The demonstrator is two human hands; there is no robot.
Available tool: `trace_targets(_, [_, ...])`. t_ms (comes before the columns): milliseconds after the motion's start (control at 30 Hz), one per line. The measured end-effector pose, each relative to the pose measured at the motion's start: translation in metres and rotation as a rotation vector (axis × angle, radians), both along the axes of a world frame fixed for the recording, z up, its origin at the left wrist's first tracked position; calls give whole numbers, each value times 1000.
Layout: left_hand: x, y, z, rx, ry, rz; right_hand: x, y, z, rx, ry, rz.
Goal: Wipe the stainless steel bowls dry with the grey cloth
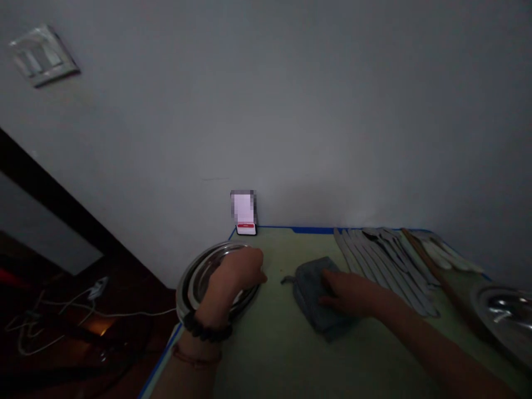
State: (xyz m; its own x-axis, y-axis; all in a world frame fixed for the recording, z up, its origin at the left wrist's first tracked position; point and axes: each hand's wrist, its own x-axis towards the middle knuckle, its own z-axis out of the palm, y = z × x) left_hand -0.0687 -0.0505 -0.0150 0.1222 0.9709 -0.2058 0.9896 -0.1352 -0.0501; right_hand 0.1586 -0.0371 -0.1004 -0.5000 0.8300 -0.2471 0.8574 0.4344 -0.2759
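On a green tabletop (274, 354), left hand (243, 269) curled over metal bowls (203, 271), grip unclear, right hand (351, 291) part-open against grey cloth (310, 288)

Here's the tabletop (270, 354), pale green with a blue edge, pushed up against the wall! Over on the left sit round metal dishes (199, 274), one nested in another. Mid-surface, a folded grey cloth (310, 288)! At the back edge, a lit phone (245, 209) stands upright. And down the right, slim metal utensils (386, 252) side by side, a long brown stick (443, 281), then another shiny metal dish (509, 310)!
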Motion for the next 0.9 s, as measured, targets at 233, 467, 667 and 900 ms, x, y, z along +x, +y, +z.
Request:
trace_targets(233, [4, 2, 13, 93, 19, 40, 4, 2, 0, 0, 4, 11])
trace_targets(467, [-2, -25, 43, 257, 34, 170, 7, 4, -7, 34, 33, 15])
trace_targets(667, [13, -32, 53, 395, -59, -32, 16, 15, 3, -213, 189, -58])
trace_targets(900, [41, -12, 24, 456, -68, -438, 51, 22, 36, -369, 302, -220])
